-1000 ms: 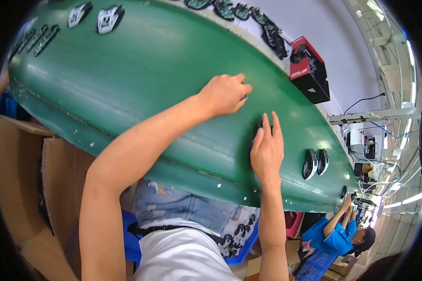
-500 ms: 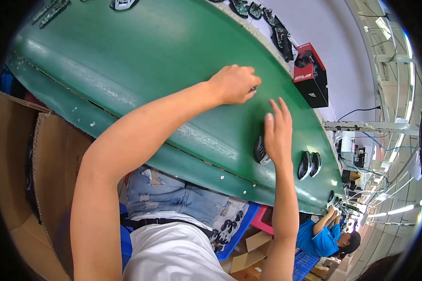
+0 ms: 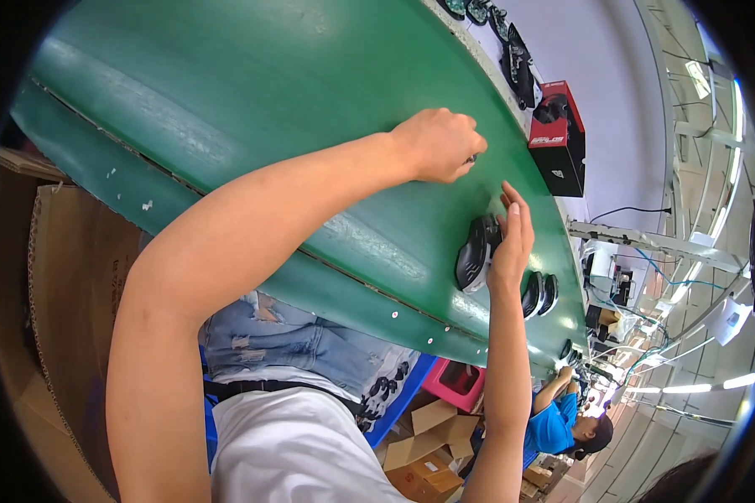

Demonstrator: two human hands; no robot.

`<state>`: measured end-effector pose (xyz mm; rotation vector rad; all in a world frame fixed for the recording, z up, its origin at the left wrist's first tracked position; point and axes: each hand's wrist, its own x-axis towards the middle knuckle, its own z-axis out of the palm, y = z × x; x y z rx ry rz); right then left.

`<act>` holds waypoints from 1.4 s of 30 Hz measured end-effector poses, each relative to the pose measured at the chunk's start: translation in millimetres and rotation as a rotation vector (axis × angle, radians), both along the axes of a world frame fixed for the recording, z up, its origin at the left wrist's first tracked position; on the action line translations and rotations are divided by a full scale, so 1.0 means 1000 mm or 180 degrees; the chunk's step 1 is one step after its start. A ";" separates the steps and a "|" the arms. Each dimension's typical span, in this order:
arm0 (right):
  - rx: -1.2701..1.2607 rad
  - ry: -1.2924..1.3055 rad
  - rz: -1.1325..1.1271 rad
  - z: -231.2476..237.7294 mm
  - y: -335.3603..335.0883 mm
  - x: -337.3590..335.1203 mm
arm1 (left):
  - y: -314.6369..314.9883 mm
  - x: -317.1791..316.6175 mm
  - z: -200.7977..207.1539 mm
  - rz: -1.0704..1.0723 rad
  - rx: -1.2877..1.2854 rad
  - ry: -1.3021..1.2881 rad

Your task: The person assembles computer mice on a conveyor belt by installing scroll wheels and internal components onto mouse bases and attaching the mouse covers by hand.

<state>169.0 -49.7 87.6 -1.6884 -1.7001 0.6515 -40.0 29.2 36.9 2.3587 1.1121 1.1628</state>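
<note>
My left hand (image 3: 445, 144) is closed over the green table, thumb and fingers pressed together. A small dark bit (image 3: 471, 159) shows at its fingertips, too covered to name. My right hand (image 3: 513, 239) has its fingers stretched out along the right side of a black shell shaped like a computer mouse (image 3: 476, 256), with a silvery slotted near end. The hand hides part of that side, so I cannot tell whether it touches. Just right of my right wrist, a pair of similar black shells (image 3: 539, 294) lies on the table.
A red and black box (image 3: 557, 138) stands on the white ledge beyond the table (image 3: 252, 92). Several dark parts (image 3: 516, 63) lie along that ledge. Below the edge are cartons (image 3: 432, 432) and a pink stool (image 3: 457, 381). Farther right, a person in blue (image 3: 554, 423) works at the table.
My left hand has moved slightly right, still closed. My right hand's fingers have drawn closer together beside the black shell. The view has shifted, sliding the table and the person leftward.
</note>
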 end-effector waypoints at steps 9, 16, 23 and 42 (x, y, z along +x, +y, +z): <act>0.0601 -0.0385 0.0111 0.009 -0.010 -0.004 | 0.002 -0.001 0.010 -0.0145 0.0062 -0.0124; 0.1176 -0.1878 0.0990 -0.010 -0.029 0.003 | -0.002 -0.006 -0.001 -0.0224 -0.0073 -0.0245; 0.1457 -0.1667 0.0720 -0.001 -0.026 -0.004 | 0.007 -0.002 0.008 -0.0253 0.0124 -0.0141; 0.0333 -0.0574 0.0623 0.007 -0.070 0.056 | -0.003 -0.009 0.009 -0.0410 -0.0150 -0.0246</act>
